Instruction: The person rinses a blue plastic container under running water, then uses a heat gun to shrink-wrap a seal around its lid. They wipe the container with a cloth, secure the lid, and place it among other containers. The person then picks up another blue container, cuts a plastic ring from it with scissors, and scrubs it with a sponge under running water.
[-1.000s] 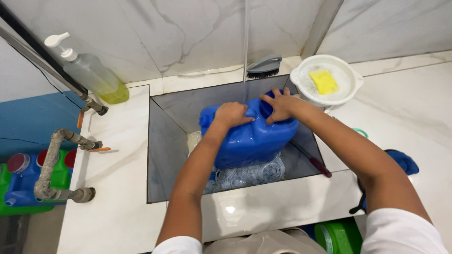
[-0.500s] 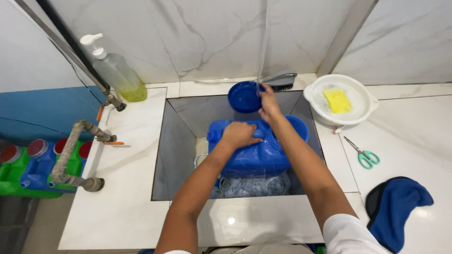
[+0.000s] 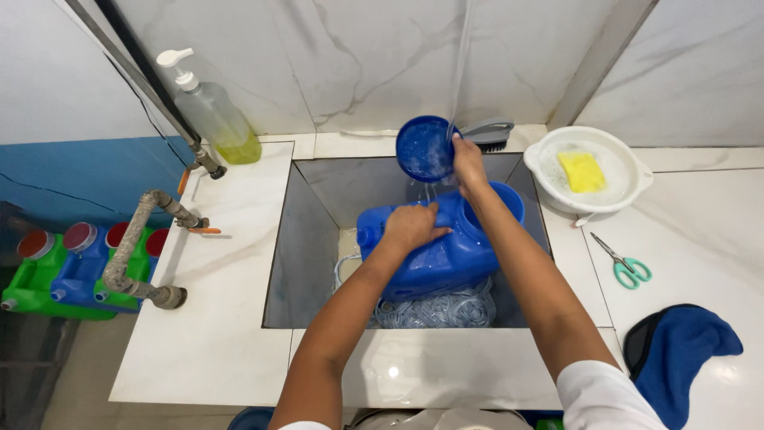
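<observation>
Gripping the rim of a small blue bowl [image 3: 424,148] between thumb and fingers, the right hand [image 3: 468,163] holds it tilted under a thin stream of water [image 3: 459,72] that falls from above the sink [image 3: 298,263]. The bowl sits over the sink's back edge, with its open side turned toward the camera and water running off it. The left hand [image 3: 411,227] lies flat, fingers spread, pressed on top of a large blue jug [image 3: 442,251] that lies on its side down inside the sink; it steadies the jug rather than closing around it. Under the jug, at the sink's front, is a bundle of clear plastic [image 3: 434,306].

A grey scrub brush [image 3: 487,131] rests on the ledge just behind the sink, beside the bowl. To the sink's right stands a white basin [image 3: 629,171] with a yellow sponge [image 3: 582,171] in it; nearer the front on that side lie green-handled scissors [image 3: 625,263] and a dark blue cloth [image 3: 684,350]. At the sink's back left corner stands a pump bottle [image 3: 211,111] of yellowish liquid.
</observation>
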